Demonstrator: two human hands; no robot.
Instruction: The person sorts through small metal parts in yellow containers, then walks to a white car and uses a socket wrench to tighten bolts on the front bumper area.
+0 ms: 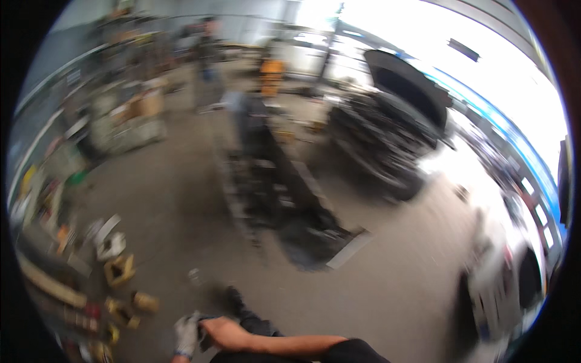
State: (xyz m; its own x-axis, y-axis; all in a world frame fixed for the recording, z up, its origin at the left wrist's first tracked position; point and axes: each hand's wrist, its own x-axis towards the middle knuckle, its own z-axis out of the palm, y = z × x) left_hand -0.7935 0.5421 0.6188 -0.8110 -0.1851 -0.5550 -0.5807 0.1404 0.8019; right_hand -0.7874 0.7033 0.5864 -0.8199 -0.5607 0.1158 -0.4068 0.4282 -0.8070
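Observation:
My left hand (186, 336), in a whitish work glove, is low in the picture, close beside my right hand. My bare right hand (223, 333) reaches across from the right with its fingers curled. Something small and dark shows between the two hands, too blurred to name. Motion smears the gloved fingers, so their grip is unclear. A dark shoe and trouser leg (251, 314) show just beyond my hands.
A long dark pit or sunken strip (272, 187) crosses the floor ahead. Right of it stands a dark car (381, 139), hood raised. A light-coloured vehicle (499, 284) is at right. Yellow stands (119, 270) and cluttered shelving line the left. A person (207, 60) stands far back.

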